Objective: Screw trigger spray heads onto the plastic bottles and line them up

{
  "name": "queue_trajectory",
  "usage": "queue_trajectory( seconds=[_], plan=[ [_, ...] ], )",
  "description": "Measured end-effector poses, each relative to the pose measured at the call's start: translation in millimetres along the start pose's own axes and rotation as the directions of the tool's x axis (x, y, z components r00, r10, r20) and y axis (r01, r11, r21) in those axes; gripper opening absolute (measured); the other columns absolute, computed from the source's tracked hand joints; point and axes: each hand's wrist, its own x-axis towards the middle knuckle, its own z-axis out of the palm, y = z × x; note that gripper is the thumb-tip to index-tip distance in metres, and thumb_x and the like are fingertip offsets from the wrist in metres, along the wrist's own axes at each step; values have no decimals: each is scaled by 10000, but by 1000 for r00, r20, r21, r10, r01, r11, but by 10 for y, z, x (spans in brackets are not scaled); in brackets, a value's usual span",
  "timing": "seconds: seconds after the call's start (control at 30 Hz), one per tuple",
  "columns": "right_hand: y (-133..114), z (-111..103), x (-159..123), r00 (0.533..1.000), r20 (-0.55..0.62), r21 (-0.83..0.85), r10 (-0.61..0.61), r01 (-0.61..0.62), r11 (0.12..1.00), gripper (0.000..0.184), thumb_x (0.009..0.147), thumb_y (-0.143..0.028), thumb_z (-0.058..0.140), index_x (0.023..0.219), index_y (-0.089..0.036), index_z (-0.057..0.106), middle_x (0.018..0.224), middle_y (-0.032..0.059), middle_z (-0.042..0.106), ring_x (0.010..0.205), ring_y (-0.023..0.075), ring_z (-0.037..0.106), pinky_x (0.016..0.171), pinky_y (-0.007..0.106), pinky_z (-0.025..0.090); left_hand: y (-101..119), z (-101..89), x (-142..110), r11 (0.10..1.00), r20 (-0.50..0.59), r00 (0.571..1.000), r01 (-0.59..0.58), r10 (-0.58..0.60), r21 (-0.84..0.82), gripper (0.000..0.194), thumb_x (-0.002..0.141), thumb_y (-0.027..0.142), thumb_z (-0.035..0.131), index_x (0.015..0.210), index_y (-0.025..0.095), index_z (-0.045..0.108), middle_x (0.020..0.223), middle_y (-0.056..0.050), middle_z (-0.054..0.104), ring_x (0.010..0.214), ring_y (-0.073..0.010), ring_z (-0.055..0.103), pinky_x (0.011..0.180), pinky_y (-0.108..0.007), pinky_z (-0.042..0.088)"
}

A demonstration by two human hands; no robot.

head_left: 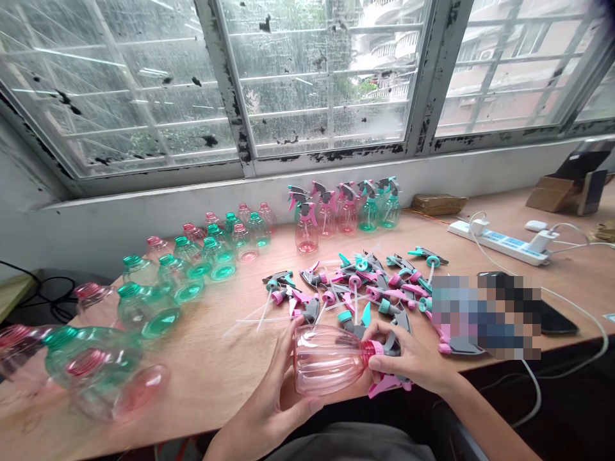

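Note:
A clear pink spray bottle (329,360) lies sideways in front of me, above the table's near edge. My left hand (276,384) is wrapped round its base end. At the neck, my right hand (408,358) pinches the pink collar of a spray head (376,349), which sits at the bottle's mouth; whether it is threaded on I cannot tell. Part of that head is hidden behind the right fingers. Just beyond the bottle lies a loose pile of pink, teal and grey spray heads (355,280) with thin white tubes.
Several open pink and green bottles (221,259) stand in rows at the left. Along the wall are several bottles with spray heads (306,234). At the right lie a white power strip (500,242), cables and a black phone (557,314), partly blurred out.

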Motion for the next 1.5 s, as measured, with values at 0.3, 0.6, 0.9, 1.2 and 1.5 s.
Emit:
queue_trajectory(
  seconds=[0.3, 0.6, 0.9, 1.2, 1.5],
  plan=[
    [-9, 4, -2, 1000, 5, -6, -1, 1, 1000, 283, 813, -465, 796, 966, -255, 683, 910, -12, 566, 934, 240, 509, 868, 325, 395, -27, 30, 1, 996, 5, 999, -33, 34, -79, 815, 1014, 267, 604, 1607, 409, 63, 1728, -109, 102, 1467, -326, 420, 1170, -450, 421],
    [1, -9, 8, 1000, 4, -44, -11, 11, 999, 317, 831, -520, 762, 977, -250, 686, 897, -4, 570, 914, 244, 527, 858, 341, 436, -87, 8, -27, 997, -47, 996, -70, 71, 19, 704, 1015, 242, 582, 1567, 426, 185, 1730, -42, -94, 1587, -337, 69, 1204, -457, 357],
    [-18, -4, 6, 1000, 8, -37, 12, -12, 999, 324, 800, -504, 796, 967, -249, 687, 857, -13, 555, 862, 230, 537, 807, 320, 466, -83, -14, -38, 996, -36, 999, -8, 12, 88, 933, 997, 311, 634, 1619, 415, -52, 1723, -67, 172, 1588, -324, 139, 1270, -521, 231],
    [-44, 6, -7, 1000, -2, -47, 10, -10, 999, 350, 807, -535, 794, 968, -240, 696, 881, 5, 611, 913, 254, 560, 869, 363, 460, -33, 3, -9, 998, 0, 998, -59, 59, -33, 799, 1019, 282, 588, 1626, 392, 80, 1745, -52, 62, 1587, -352, 118, 1194, -452, 405],
    [-23, 5, -9, 1000, 1, -20, 9, -9, 1000, 330, 803, -510, 808, 957, -244, 688, 858, -7, 576, 892, 239, 563, 846, 341, 478, -60, 5, -36, 999, -38, 999, -31, 30, -21, 953, 995, 280, 643, 1607, 460, -65, 1743, -42, 72, 1595, -345, 25, 1205, -476, 393]
  ],
)
